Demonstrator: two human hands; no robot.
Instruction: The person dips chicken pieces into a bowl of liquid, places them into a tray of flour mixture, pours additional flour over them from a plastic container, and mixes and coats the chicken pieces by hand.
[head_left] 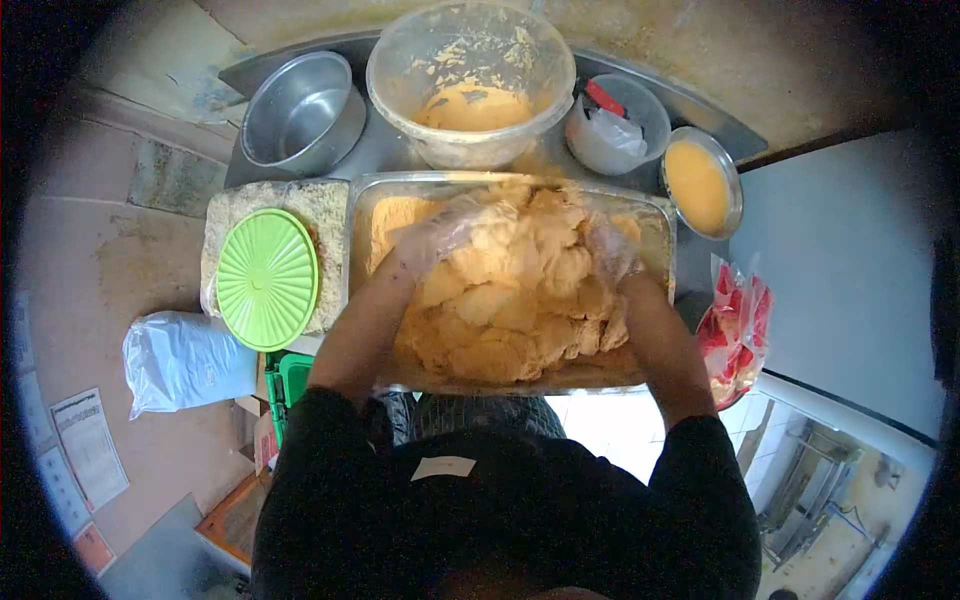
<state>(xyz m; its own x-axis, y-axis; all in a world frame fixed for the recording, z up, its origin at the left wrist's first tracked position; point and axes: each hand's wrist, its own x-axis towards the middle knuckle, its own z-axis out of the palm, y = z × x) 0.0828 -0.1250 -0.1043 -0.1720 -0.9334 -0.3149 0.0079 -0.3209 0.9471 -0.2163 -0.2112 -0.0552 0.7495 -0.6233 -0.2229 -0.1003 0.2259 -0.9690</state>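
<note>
A large metal tray [660, 215] holds a heap of flat pieces [490, 305] coated in orange-brown powder. At the heap's left side is my left hand [436, 240], in a clear plastic glove and blurred. My right hand [608, 245], gloved the same way, is at the heap's right side, also blurred. Both touch or nearly touch the coated pieces. Powder and motion smear hide the fingers, so whether either hand grips a piece does not show. Loose orange powder [395, 218] lies in the tray's upper left corner.
Behind the tray stand a metal pot [304, 115], a big clear tub [470, 135], a smaller tub [618, 125] and a bowl of orange liquid [698, 188]. A green lid [267, 280] and a plastic bag [188, 362] are left; red-and-clear packages [735, 325] are right.
</note>
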